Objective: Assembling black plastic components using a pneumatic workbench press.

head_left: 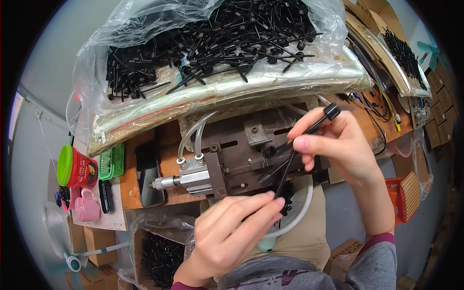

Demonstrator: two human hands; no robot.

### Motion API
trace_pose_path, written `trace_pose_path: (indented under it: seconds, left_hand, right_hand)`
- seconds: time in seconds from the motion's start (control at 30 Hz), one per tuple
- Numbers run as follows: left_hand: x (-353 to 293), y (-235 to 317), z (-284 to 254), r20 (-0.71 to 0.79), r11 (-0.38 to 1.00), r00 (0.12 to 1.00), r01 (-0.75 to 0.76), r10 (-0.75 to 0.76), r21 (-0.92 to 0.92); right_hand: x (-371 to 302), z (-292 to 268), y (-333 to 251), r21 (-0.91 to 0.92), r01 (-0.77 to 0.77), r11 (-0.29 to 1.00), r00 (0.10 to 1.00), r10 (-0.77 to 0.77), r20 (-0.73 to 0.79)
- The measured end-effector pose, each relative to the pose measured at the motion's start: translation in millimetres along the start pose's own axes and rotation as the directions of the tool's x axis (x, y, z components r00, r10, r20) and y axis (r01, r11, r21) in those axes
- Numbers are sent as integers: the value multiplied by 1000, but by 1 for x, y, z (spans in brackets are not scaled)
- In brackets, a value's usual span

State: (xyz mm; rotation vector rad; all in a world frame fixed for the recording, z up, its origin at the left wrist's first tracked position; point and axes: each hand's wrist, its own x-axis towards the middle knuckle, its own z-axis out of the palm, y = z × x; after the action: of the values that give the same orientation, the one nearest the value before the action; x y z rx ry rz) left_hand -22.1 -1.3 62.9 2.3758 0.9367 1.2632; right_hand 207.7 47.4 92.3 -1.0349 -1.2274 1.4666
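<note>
My right hand (340, 147) pinches a thin black rod with a ribbed knob (331, 111) at its upper end, held slanting over the metal fixture. My left hand (227, 237) is closed, fingertips and thumb together at the rod's lower end. A second dark, blurred piece (273, 176) shows beside the rod; whether a hand holds it I cannot tell. Behind the hands sits the dark metal fixture (237, 186) with a silver air cylinder (195, 180). Below them, a white mesh basket (305, 208) with black pieces inside rests at my lap.
A plastic-lined tray (232, 89) heaped with black knobbed rods (212, 48) spans the far side. Clear hoses (191, 133) rise from the cylinder. At left are a phone (147, 169), a green basket (113, 162), a red tub (82, 171) and a pink mug (87, 208).
</note>
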Motion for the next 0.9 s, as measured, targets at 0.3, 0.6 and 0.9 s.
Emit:
trace_pose_path:
  seconds: [0.3, 0.6, 0.9]
  left_hand:
    - [-36, -16, 42, 85, 989, 987, 134, -140, 65]
    - [-22, -26, 57, 136, 930, 988, 23, -78, 367]
    - [-16, -18, 44, 31, 948, 949, 316, -315, -44]
  right_hand:
    - [-3, -27, 8, -118, 243, 963, 931, -265, -250]
    - [-17, -20, 15, -114, 224, 968, 926, -248, -285]
    - [-30, -8, 22, -28, 105, 994, 972, -109, -209]
